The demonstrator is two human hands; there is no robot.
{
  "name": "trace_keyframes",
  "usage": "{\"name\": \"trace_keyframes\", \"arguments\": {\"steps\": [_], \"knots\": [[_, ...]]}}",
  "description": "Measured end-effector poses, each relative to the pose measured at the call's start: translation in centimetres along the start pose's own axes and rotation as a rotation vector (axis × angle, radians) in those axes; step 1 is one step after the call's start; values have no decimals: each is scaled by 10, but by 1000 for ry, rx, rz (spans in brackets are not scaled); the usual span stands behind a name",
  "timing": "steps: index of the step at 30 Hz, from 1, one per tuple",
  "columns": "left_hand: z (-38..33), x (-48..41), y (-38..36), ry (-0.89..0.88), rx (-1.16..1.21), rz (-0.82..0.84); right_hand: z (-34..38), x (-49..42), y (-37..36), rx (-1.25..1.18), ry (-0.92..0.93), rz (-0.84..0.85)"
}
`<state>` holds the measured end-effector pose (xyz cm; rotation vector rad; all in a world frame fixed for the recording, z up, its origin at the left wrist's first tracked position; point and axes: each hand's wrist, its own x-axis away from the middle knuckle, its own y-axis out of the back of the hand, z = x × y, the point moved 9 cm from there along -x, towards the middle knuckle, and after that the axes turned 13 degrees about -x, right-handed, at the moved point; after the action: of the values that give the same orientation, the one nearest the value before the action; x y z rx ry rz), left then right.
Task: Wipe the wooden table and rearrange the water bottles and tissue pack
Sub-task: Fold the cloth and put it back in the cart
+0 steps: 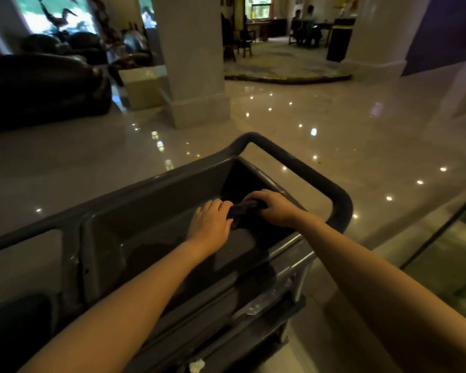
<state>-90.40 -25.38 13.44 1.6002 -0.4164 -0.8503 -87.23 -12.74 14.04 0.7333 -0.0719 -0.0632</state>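
Both my hands reach into the top tray of a grey service cart point(156, 189). My left hand point(210, 222) and my right hand point(273, 208) each grip one end of a dark cloth point(244, 210) that is bunched between them, just above the tray's far corner. The wooden table, water bottles and tissue pack are not in view.
The cart's handle bar point(307, 168) loops around its far right end. Glossy marble floor point(334, 125) surrounds the cart. A square pillar point(194, 63) stands ahead, a dark sofa point(43, 87) at left, a glass panel point(447, 251) at right, people at tables far back.
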Motion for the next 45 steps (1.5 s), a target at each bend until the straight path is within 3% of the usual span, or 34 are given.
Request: {"name": "trace_keyframes", "arguments": {"steps": [12,19,29,35,45], "knots": [[126,45,-42,345,-115,160,30,-106,-117,-187,19,255],[151,46,-92,538,-68,264,4,-152,-155,-131,-2,417],[169,47,-157,716,-57,415,-42,-191,-195,-25,-71,482],[179,60,-177,728,-39,565,-43,-193,-205,403,65,397],[184,70,-186,707,34,658,-49,-186,-215,536,-3,479]]}}
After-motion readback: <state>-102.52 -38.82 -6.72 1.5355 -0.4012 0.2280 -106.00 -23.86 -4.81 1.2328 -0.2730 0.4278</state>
